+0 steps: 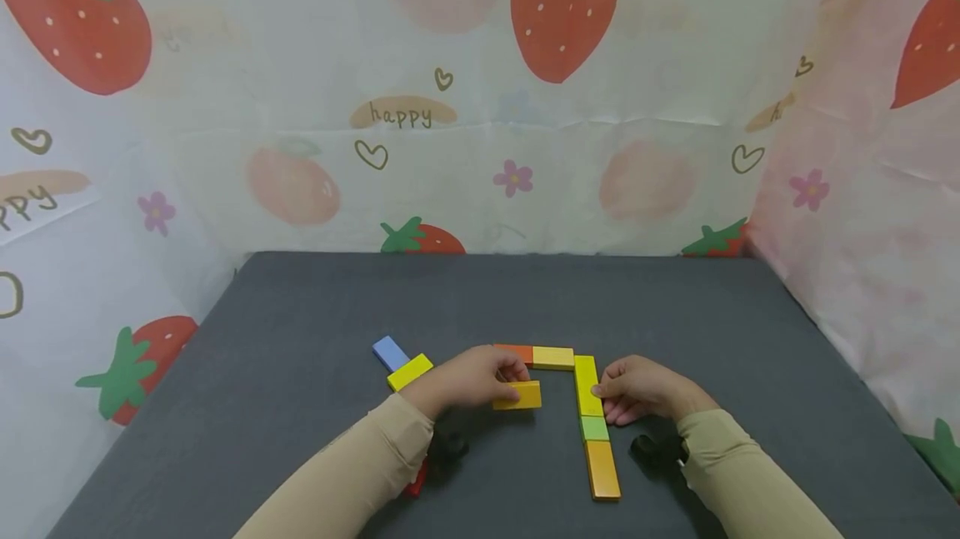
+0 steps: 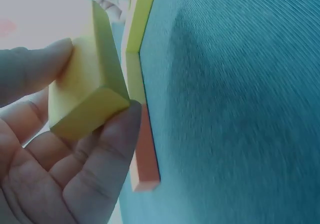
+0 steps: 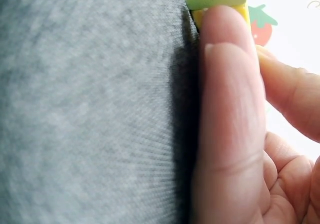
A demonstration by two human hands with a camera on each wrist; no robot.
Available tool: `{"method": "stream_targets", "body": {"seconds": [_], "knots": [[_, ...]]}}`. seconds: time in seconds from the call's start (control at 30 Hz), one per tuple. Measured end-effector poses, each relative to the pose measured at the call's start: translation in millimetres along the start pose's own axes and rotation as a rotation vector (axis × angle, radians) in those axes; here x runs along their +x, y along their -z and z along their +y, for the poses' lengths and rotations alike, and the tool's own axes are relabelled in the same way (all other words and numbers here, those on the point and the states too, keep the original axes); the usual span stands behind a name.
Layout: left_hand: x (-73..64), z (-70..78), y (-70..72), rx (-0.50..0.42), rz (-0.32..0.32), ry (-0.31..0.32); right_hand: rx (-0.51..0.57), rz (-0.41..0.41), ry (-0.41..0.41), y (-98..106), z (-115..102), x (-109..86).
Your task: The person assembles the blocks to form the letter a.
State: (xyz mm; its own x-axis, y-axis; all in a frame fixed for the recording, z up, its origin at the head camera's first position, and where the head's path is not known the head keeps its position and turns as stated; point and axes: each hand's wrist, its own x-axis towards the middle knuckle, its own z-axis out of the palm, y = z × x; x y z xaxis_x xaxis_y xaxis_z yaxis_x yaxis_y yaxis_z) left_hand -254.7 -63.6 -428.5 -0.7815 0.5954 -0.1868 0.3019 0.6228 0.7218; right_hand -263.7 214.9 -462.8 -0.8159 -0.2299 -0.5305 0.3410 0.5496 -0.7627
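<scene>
My left hand (image 1: 472, 381) pinches a yellow-orange rectangular block (image 1: 522, 396) between thumb and fingers, raised over the table inside a row of flat-lying blocks. Close up in the left wrist view, the thumb presses one broad face of that block. At the row's right side, my right hand (image 1: 643, 391) touches the outer side of a yellow block (image 1: 587, 379) with fairly straight fingers. Below it lie a green block (image 1: 595, 428) and an orange block (image 1: 603, 471). Across the top run a red-orange block (image 1: 516, 351) and a pale yellow block (image 1: 553, 358).
Further left, a blue block (image 1: 390, 352) meets another yellow block (image 1: 409, 372) at a slant. A red block (image 1: 417, 481) shows partly behind the left sleeve. Printed cloth walls surround the dark grey table (image 1: 300, 314) at the back and sides.
</scene>
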Motion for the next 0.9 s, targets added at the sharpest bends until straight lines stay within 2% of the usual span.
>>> {"method": "stream_targets", "body": {"seconds": [0.17, 0.4, 0.6, 0.9], "knots": [[10.1, 4.1, -7.6, -0.007, -0.019, -0.028, -0.004, 0.010, -0.018, -1, 0, 1.4], [24.8, 8.4, -21.5, 0.015, -0.056, 0.030, -0.004, 0.010, -0.024, 0, 1, 1.8], [30.3, 12.6, -31.2, 0.014, -0.078, 0.071, -0.003, 0.010, -0.027, 0, -1, 0.4], [31.0, 20.1, -43.6, 0.040, -0.024, 0.083, 0.000, 0.021, -0.030, -1, 1, 2.5]]}}
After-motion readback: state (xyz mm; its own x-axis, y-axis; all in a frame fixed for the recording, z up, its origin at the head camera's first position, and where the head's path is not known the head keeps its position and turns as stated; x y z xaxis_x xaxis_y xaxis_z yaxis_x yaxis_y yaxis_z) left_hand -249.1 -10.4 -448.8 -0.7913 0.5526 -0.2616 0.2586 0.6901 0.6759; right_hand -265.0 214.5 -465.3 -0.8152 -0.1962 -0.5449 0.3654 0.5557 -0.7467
